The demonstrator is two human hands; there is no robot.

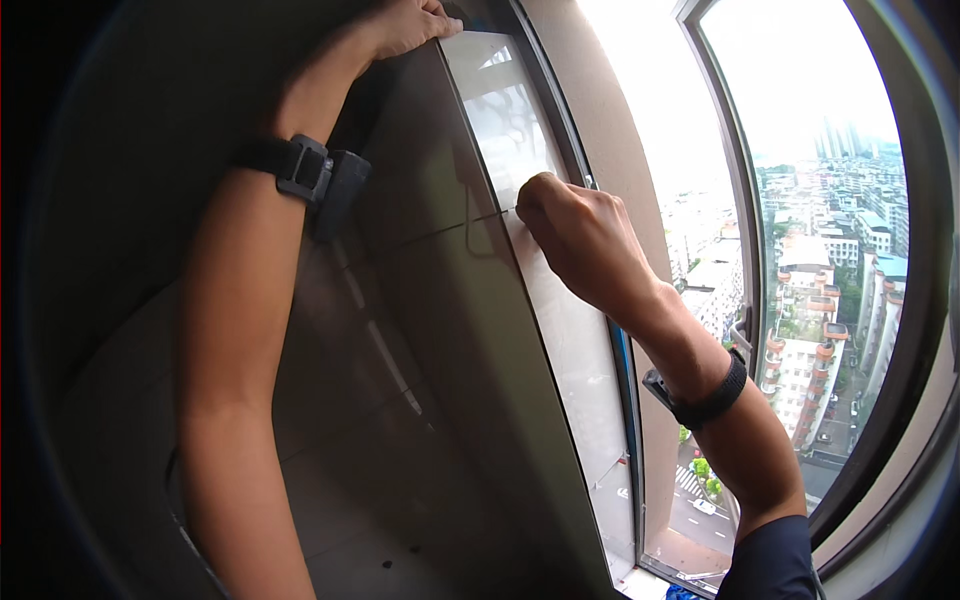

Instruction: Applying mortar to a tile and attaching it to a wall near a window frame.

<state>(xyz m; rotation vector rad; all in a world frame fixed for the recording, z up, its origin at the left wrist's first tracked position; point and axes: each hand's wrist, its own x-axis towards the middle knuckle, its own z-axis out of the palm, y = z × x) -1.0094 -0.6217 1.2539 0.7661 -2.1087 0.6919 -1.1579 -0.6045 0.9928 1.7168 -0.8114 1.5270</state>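
Note:
Raised high at the top edge of the view, my left hand [408,28] has its fingers curled in beside the upper corner of a white tiled window reveal [575,365]. Whatever they hold, if anything, is hidden. My right hand [583,238] is closed like a fist, knuckles up, in front of the same tiles just below a tile joint. Its fingertips are turned out of sight, so I cannot make out what is in them. A dark strap with a small black device sits on each of my forearms.
A dark tiled wall [450,330] fills the left, with a dark window frame strip [626,400] along the reveal. To the right stands an open window sash [735,130] with a handle. Buildings [800,340] and a street [700,520] lie far below outside.

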